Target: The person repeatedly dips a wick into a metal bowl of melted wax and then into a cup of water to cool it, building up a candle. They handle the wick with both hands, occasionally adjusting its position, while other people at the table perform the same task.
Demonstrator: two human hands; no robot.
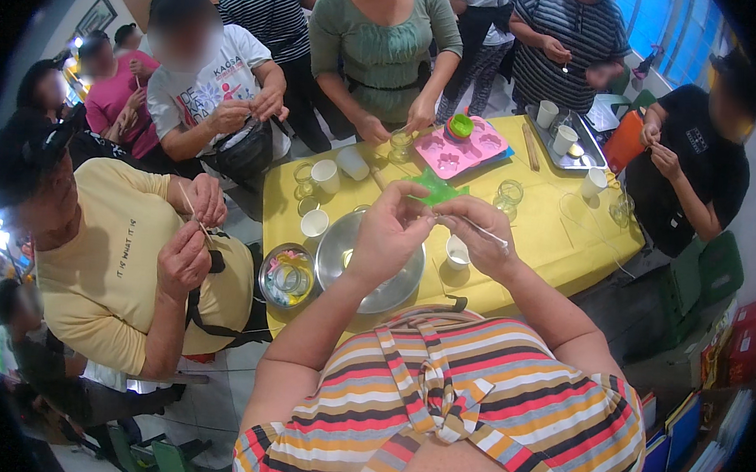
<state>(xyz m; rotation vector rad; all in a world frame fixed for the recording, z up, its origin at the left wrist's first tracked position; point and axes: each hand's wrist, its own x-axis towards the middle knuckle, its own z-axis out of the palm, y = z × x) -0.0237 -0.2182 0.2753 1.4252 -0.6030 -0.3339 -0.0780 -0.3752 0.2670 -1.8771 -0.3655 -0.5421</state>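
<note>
My left hand (pixel 391 237) and my right hand (pixel 479 234) are raised over the near side of the table, fingertips almost meeting. Both are closed in a pinch at a thin white strand (pixel 490 235); one length of it runs out across my right fingers. The exact spot where they pinch is too small to make out. Beneath my left hand is a large steel bowl (pixel 329 255), partly covered by my arm. A white paper cup (pixel 457 254) stands below my right hand. Bright green sheet material (pixel 437 188) lies just beyond my fingertips.
On the yellow-covered table (pixel 550 255) are a pink flower mould (pixel 441 160), several paper cups, glass jars (pixel 509 195) and a metal tray (pixel 577 157). A smaller bowl (pixel 265 272) with colourful pieces sits left. Several people stand around the table, some handling thin strands. Green chairs (pixel 696 277) stand right.
</note>
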